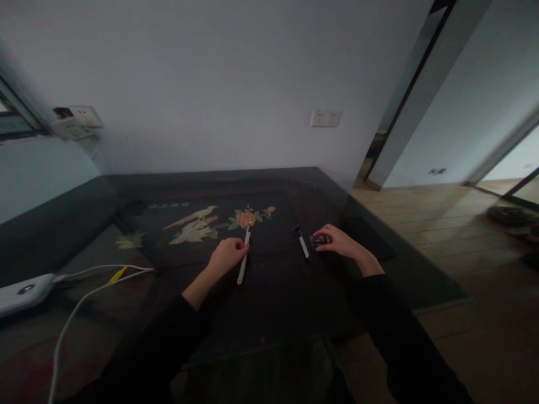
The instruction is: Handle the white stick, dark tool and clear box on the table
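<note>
My left hand (228, 256) is closed, thumb and fingers pinching a slim white toothbrush (242, 269) that points away from me on the dark table. Its far end lies over the painted flower, too blurred to see the bristles. To the right lies a razor (304, 247) with a pale handle and a black head, touched by neither hand. Just beyond it, my right hand (339, 241) grips a small dark, shiny packet (318, 241) at the table surface. What the packet contains cannot be made out.
The dark table (269, 314) bears a painted bird and flowers. A white power strip (25, 293) with white cables (90, 292) lies at the left. A flat black shape (373, 238) lies beyond my right wrist. Wall sockets (326, 118) sit behind the table.
</note>
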`<control>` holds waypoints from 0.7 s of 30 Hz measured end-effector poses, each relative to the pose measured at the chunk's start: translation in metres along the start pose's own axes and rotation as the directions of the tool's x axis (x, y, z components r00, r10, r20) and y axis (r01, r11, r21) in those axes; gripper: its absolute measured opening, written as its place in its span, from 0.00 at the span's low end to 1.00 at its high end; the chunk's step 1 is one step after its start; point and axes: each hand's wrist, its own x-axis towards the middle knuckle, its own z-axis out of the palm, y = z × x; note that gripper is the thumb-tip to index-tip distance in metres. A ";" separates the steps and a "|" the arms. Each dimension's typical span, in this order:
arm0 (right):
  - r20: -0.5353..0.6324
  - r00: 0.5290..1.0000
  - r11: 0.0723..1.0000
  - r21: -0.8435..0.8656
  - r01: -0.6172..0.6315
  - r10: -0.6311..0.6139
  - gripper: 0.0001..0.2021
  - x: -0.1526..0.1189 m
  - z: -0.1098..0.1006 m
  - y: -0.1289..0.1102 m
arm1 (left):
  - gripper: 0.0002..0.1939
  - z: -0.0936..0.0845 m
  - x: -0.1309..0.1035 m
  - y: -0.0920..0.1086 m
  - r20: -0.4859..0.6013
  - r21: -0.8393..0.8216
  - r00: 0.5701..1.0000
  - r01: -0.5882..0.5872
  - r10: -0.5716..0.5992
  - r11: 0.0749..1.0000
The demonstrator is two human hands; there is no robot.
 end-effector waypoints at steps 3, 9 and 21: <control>0.007 1.000 1.000 0.025 -0.009 0.009 0.19 0.000 0.003 -0.004 | 0.18 0.009 -0.001 0.006 -0.025 -0.067 0.999 -0.049 0.047 0.997; -0.013 1.000 1.000 0.017 -0.005 0.006 0.22 0.000 0.003 -0.005 | 0.20 0.026 0.002 0.033 -0.059 -0.079 0.997 -0.062 0.057 0.995; -0.220 0.976 0.790 -0.597 -0.140 0.006 0.16 0.004 0.051 -0.081 | 0.16 0.052 0.019 0.090 -0.046 0.014 0.999 0.020 -0.019 1.000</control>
